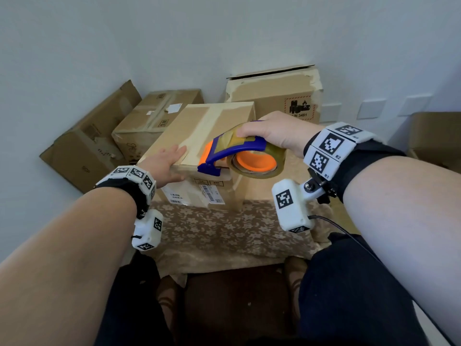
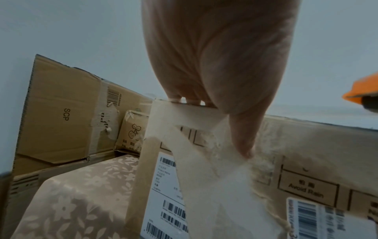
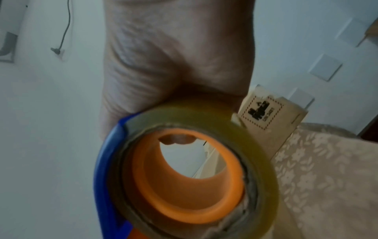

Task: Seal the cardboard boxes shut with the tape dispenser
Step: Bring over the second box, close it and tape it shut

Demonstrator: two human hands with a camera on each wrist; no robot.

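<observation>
A closed cardboard box [image 1: 219,121] with tape strips along its top stands on the cloth-covered table [image 1: 224,233]. My left hand [image 1: 166,162] lies on the box's near top edge, fingers straight on top and thumb [image 2: 243,137] down against the front face [image 2: 306,153]. My right hand [image 1: 272,133] grips the blue and orange tape dispenser [image 1: 239,152] from above, holding it at the box's near right corner. The roll of clear tape [image 3: 190,174] on its orange hub fills the right wrist view.
Two more cardboard boxes [image 1: 92,143] [image 1: 154,118] lie at the back left against the wall, and a taller one with a hazard label [image 1: 277,96] stands behind the taped box. Another carton [image 1: 434,136] sits at the far right. My knees are below the table edge.
</observation>
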